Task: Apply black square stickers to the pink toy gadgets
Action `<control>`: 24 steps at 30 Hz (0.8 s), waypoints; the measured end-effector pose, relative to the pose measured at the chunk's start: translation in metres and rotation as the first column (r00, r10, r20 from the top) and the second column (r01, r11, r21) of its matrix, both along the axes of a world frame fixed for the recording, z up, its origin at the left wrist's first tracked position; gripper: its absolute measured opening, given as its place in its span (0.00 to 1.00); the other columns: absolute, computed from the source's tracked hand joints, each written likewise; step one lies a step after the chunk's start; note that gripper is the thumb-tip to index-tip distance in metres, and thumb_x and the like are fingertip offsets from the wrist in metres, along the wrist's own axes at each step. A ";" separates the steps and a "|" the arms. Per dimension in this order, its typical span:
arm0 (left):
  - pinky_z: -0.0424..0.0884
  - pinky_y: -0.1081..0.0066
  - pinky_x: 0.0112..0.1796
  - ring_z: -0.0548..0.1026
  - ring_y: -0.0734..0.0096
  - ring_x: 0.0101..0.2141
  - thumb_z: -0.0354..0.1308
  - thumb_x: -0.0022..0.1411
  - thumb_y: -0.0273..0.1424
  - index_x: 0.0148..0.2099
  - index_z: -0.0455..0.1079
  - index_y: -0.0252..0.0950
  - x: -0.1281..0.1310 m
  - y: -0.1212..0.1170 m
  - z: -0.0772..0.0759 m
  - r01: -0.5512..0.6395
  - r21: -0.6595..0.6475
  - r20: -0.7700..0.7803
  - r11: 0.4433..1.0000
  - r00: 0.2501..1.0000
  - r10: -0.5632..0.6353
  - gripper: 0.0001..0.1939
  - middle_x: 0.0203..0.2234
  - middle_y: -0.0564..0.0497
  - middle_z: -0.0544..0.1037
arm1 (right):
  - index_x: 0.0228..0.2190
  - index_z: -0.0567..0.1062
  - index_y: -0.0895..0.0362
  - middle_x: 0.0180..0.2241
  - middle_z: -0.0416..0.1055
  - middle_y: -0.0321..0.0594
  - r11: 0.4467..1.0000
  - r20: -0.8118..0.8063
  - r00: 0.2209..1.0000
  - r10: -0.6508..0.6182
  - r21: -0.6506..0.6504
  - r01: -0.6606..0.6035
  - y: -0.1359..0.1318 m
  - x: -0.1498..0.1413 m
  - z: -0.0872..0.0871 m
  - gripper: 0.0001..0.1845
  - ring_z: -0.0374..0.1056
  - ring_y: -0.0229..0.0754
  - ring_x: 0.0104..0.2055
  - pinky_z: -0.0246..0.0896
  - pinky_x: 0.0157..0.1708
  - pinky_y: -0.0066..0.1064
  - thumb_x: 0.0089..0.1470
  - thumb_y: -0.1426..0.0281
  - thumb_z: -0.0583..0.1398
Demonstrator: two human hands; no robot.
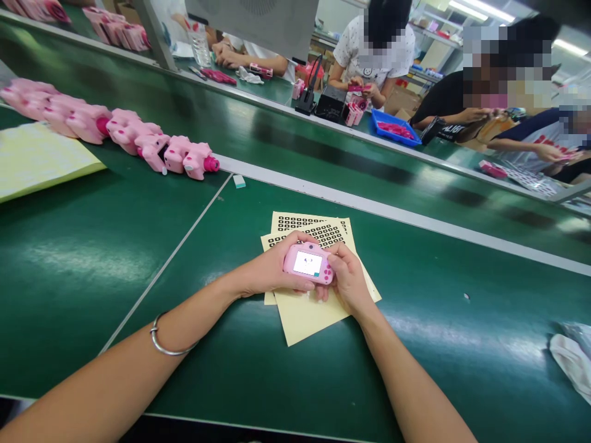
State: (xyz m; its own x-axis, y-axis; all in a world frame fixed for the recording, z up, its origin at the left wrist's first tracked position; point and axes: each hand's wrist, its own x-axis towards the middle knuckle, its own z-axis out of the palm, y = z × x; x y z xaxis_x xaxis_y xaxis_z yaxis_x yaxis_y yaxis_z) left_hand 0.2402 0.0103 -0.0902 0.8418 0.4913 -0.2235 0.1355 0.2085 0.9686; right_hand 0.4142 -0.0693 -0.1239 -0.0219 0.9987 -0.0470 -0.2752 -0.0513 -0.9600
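Observation:
A pink toy camera (308, 263) is held above the table with its lit white screen towards me. My left hand (277, 264) wraps its left end, thumb along the lower edge. Around the right end closes my right hand (349, 277), its thumb by the pink buttons. Beneath both hands lie overlapping cream sticker sheets (307, 317) printed with rows of small black squares. Some fingers behind the camera are hidden.
A row of pink animal-shaped camera cases (133, 132) lines the left back, beside yellow paper (41, 157). A small eraser-like block (239, 181) lies near the divider. White cloth (570, 366) lies far right. Co-workers sit across the bench, near a blue tray (394, 127).

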 end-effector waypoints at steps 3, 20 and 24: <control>0.76 0.60 0.40 0.76 0.61 0.43 0.70 0.47 0.32 0.57 0.55 0.45 0.000 0.000 -0.001 -0.001 0.007 0.001 1.000 1.000 0.001 0.38 0.46 0.46 0.72 | 0.35 0.59 0.53 0.14 0.67 0.28 1.000 0.011 1.000 -0.007 -0.010 0.007 0.000 0.000 0.000 0.14 0.63 0.38 0.12 0.56 0.12 0.24 0.59 0.56 0.55; 0.77 0.75 0.27 0.74 0.65 0.41 0.71 0.43 0.26 0.53 0.59 0.41 0.005 0.004 -0.001 -0.452 -0.038 0.134 0.891 0.881 0.453 0.36 0.47 0.44 0.71 | 0.33 0.74 0.57 0.28 0.68 0.35 0.964 0.519 0.813 -0.264 0.110 0.242 0.001 0.014 0.002 0.13 0.60 0.28 0.20 0.53 0.18 0.23 0.52 0.60 0.62; 0.76 0.75 0.27 0.75 0.64 0.41 0.70 0.44 0.25 0.53 0.59 0.40 0.006 0.003 0.000 -0.436 -0.043 0.127 0.899 0.890 0.438 0.35 0.49 0.43 0.71 | 0.31 0.77 0.56 0.30 0.70 0.37 0.972 0.788 0.573 -0.225 0.219 0.081 -0.001 0.008 0.000 0.06 0.63 0.33 0.28 0.58 0.28 0.26 0.53 0.68 0.61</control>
